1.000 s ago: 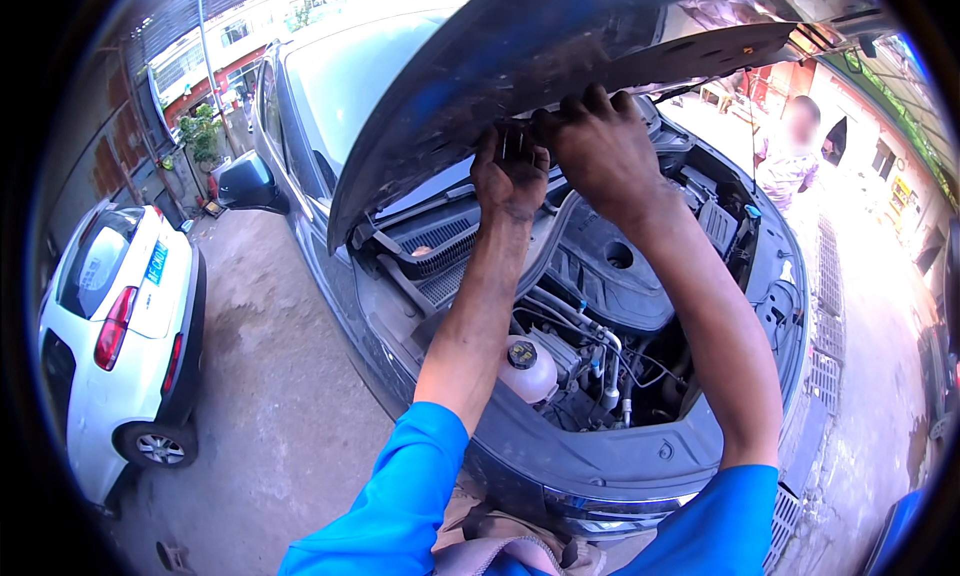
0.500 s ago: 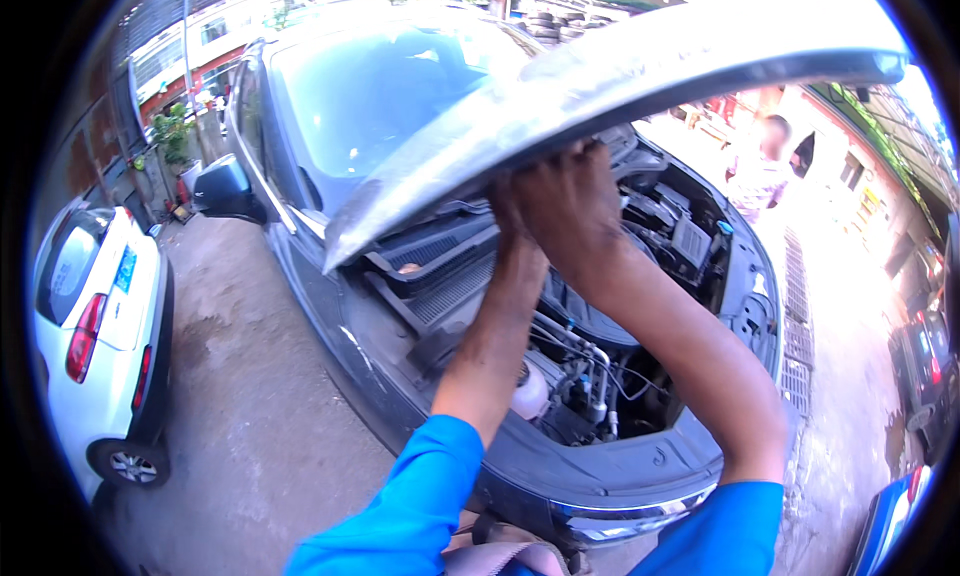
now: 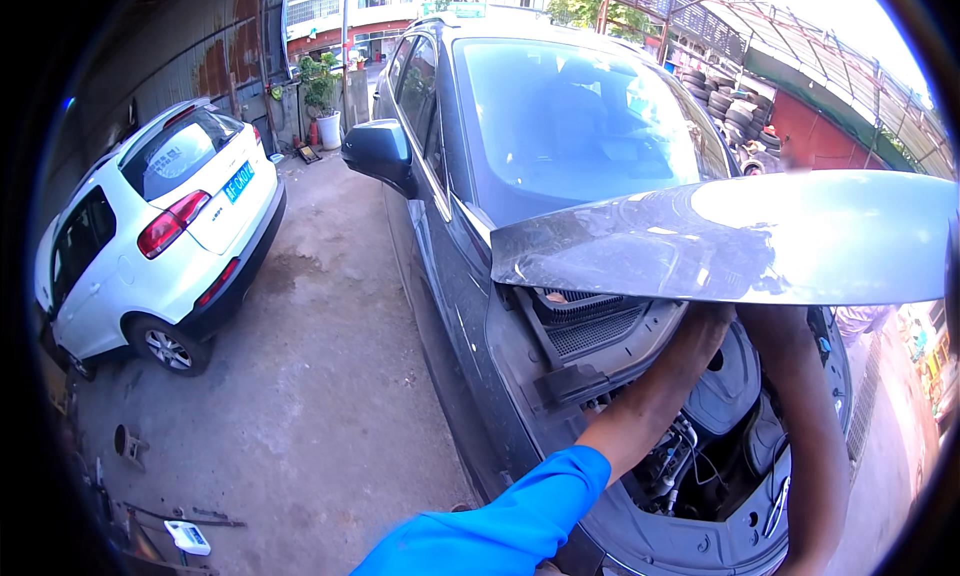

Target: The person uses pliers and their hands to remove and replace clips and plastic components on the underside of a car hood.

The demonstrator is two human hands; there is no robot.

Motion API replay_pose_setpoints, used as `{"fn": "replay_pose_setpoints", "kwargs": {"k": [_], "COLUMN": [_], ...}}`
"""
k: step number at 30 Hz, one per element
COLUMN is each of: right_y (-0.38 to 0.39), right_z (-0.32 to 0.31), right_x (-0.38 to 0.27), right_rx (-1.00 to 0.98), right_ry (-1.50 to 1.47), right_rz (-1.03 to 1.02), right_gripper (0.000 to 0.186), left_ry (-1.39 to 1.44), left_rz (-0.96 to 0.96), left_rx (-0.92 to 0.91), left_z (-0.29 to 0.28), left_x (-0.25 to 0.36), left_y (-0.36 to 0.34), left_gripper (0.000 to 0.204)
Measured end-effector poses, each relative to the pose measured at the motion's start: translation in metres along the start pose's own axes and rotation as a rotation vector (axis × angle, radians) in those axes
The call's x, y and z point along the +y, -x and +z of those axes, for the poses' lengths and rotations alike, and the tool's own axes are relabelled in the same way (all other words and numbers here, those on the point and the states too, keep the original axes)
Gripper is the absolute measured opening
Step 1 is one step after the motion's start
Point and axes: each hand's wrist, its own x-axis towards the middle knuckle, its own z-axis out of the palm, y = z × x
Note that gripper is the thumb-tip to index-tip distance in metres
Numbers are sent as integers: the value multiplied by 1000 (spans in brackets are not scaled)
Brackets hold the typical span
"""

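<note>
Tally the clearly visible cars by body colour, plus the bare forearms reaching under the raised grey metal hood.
Glossy dark-grey car: 1
White car with red tail lights: 1
Bare forearms, left and right: 2
Total: 4

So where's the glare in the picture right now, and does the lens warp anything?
In the head view, glare whitens part of the raised hood and reflections veil the windshield; also in the head view, fisheye distortion makes the white car lean near the left edge.

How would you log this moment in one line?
left hand, right hand: mostly hidden by hood | grip: unclear | hood: partly raised | engine cover: partly visible | white car: left
</note>
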Motion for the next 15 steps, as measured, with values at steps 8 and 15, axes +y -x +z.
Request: {"fn": "replay_pose_setpoints", "kwargs": {"k": [8, 15], "right_y": [-12, -7], "right_z": [6, 1], "right_x": [-7, -17], "right_rx": [114, 165], "right_ry": [-230, -135], "right_rz": [-87, -113], "right_gripper": [29, 30], "left_ry": [-80, -97], "left_rz": [67, 61], "left_rx": [38, 77], "left_z": [-14, -21], "left_x": [38, 39], "left_y": [7, 14], "left_gripper": [31, 30]}}
